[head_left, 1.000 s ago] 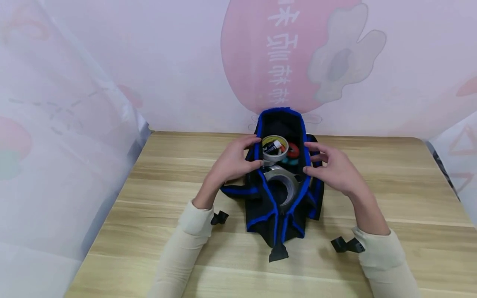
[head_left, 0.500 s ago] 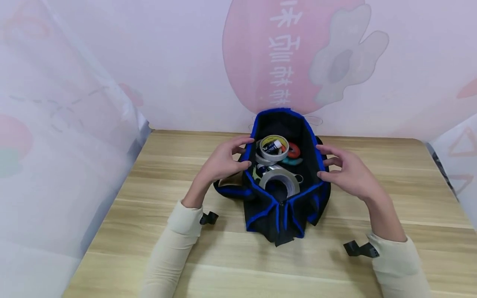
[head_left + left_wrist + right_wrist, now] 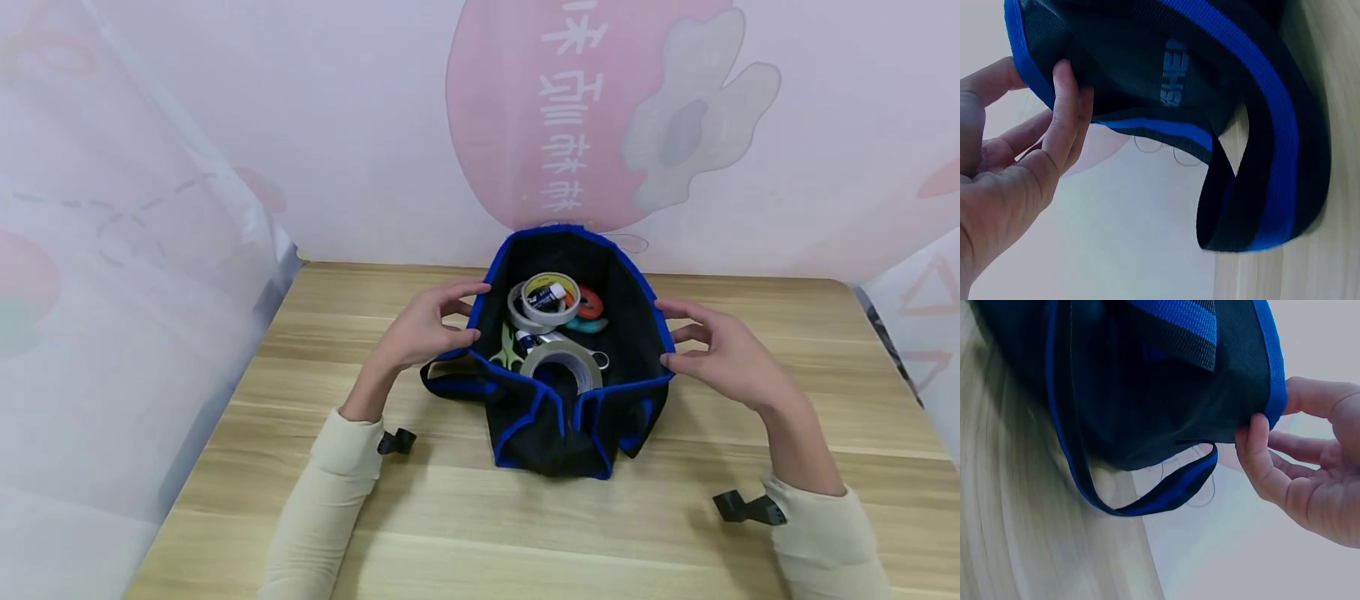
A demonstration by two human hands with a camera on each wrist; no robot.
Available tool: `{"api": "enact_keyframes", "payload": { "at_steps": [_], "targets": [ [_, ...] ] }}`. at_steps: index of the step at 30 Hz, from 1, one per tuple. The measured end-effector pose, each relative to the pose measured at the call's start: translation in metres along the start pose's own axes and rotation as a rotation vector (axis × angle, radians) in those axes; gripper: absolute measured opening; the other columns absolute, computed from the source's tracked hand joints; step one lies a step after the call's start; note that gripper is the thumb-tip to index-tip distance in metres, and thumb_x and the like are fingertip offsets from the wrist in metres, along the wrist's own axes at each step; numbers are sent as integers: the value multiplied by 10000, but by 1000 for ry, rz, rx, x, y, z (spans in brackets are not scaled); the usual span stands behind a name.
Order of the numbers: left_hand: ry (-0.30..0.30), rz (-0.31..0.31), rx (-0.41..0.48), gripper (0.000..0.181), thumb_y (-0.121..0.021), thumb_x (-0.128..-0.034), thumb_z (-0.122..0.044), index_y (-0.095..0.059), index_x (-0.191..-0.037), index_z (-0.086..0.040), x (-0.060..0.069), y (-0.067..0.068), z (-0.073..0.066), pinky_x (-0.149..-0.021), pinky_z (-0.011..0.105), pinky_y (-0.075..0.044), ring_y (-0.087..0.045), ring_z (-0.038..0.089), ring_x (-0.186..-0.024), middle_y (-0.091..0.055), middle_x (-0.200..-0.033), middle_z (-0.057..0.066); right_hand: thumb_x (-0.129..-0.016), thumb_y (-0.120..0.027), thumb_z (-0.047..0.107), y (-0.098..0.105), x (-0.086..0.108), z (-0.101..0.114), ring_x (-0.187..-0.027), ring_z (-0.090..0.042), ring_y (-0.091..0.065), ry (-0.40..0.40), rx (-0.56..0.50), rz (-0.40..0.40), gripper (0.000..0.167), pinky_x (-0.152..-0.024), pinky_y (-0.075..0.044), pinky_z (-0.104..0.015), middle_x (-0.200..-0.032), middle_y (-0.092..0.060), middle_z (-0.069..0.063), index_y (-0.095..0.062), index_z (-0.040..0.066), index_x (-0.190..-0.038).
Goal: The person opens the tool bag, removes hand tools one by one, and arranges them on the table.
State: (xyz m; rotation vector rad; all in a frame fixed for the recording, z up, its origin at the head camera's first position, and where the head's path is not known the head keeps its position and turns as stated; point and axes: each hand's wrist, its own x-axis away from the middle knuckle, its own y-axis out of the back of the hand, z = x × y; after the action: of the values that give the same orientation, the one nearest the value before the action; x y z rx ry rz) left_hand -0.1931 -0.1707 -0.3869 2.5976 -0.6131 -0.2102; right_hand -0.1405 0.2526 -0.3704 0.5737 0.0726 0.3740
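A black bag with blue trim (image 3: pixel 555 454) stands wide-mouthed on the table. My left hand (image 3: pixel 423 327) pinches its left rim between thumb and fingers; in the left wrist view that hand (image 3: pixel 1029 137) grips the blue edge (image 3: pixel 1022 53). On the other side my right hand (image 3: pixel 723 350) pinches the right rim, and the right wrist view shows the hand (image 3: pixel 1310 456) on the blue edge (image 3: pixel 1275 362). Inside lie tape rolls (image 3: pixel 528 358), a glue stick (image 3: pixel 546 296), green scissors (image 3: pixel 507 350), a red ring-shaped item (image 3: pixel 591 304) and a teal item (image 3: pixel 587 326).
The bag rests on a wooden table (image 3: pixel 525 542) near its back edge, against a printed cloth wall (image 3: pixel 360 150). Straps hang at the bag's sides, one strap (image 3: pixel 1279 156) looping out on the left. Black clips (image 3: pixel 397 442) are at both cuffs.
Both hands have moved apart with the rims, and the bag's mouth has gone from narrow to wide. The green scissors inside have come into view, and the near zipper end has folded down.
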Motion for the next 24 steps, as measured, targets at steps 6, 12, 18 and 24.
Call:
{"api": "enact_keyframes", "payload": {
  "at_steps": [6,12,18,24],
  "targets": [
    [13,18,4,670,-767,-913,30,-574,-1546,-79,6,11,7,-903,294,-655,-676,354,-1266,-488,-1657,88,-974,-725,-36,5,3,-10,-1053,50,-636,25,-15,10,699,-722,-602,-217,-1640,-454,-238,-446,14,-1613],
    [8,41,35,686,-762,-910,68,-551,-1553,-41,11,20,16,-902,248,-642,-665,391,-1278,-453,-1679,134,-971,-716,-54,10,6,-21,-1060,44,-651,55,-19,20,692,-746,-613,-217,-1639,-454,-233,-457,23,-1608],
    [3,52,3,688,-757,-913,80,-554,-1558,-50,13,28,23,-868,208,-619,-674,398,-1280,-461,-1674,142,-966,-726,-54,17,10,-31,-1055,35,-668,78,16,8,673,-731,-617,-224,-1579,-526,-33,-500,53,-1591],
    [3,59,-23,668,-770,-916,54,-576,-1544,-67,13,29,21,-909,228,-617,-680,379,-1274,-483,-1658,135,-966,-724,-60,20,12,-33,-1059,17,-673,90,29,11,669,-727,-625,-238,-1548,-525,24,-510,61,-1587]
  ]
}}
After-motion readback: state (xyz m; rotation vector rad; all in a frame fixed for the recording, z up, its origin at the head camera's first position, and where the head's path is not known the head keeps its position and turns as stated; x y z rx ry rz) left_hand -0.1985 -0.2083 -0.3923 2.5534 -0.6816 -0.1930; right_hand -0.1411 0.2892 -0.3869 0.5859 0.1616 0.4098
